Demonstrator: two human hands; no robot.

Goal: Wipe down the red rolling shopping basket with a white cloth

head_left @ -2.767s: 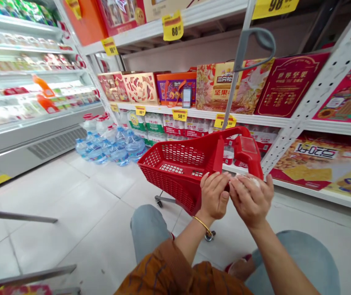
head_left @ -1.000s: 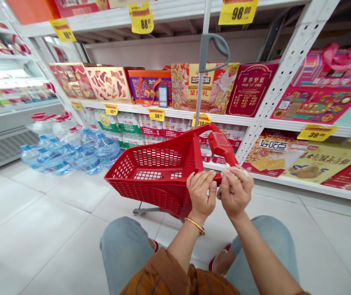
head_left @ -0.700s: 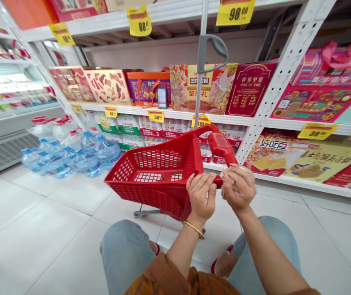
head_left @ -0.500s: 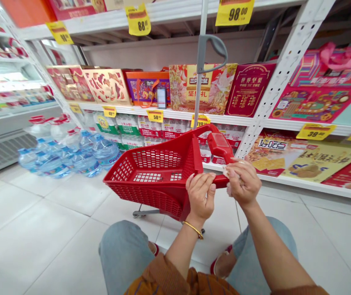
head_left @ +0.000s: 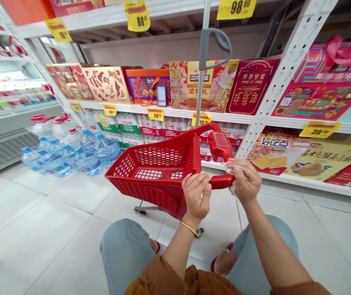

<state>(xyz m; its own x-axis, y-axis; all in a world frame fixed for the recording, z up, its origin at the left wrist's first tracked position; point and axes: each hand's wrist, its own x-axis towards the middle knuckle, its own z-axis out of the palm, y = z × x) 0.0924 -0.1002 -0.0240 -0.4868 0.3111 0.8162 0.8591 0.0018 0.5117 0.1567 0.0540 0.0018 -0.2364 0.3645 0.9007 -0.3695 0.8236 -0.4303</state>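
A red plastic shopping basket on wheels (head_left: 151, 172) stands on the floor in front of my knees, empty inside. My left hand (head_left: 196, 196) grips the near rim of the basket by its red handle bar (head_left: 221, 182), fingers curled. My right hand (head_left: 245, 180) is closed around a small white wad, maybe a tissue or cloth (head_left: 228, 167), pressed against the red handle's right end. A grey pull handle (head_left: 212, 45) rises from the basket on a metal pole. A gold bangle sits on my left wrist.
Shelves ahead carry red gift boxes (head_left: 249, 86) and yellow price tags (head_left: 235, 8). Large water bottles (head_left: 71, 155) lie stacked on the floor at left, next to a chiller cabinet (head_left: 6, 123). White tiled floor (head_left: 34, 229) stretches to the left.
My right hand has slid with the white wad from near my left hand to the right along the red handle. My left hand stays on the rim. The view shifted slightly.
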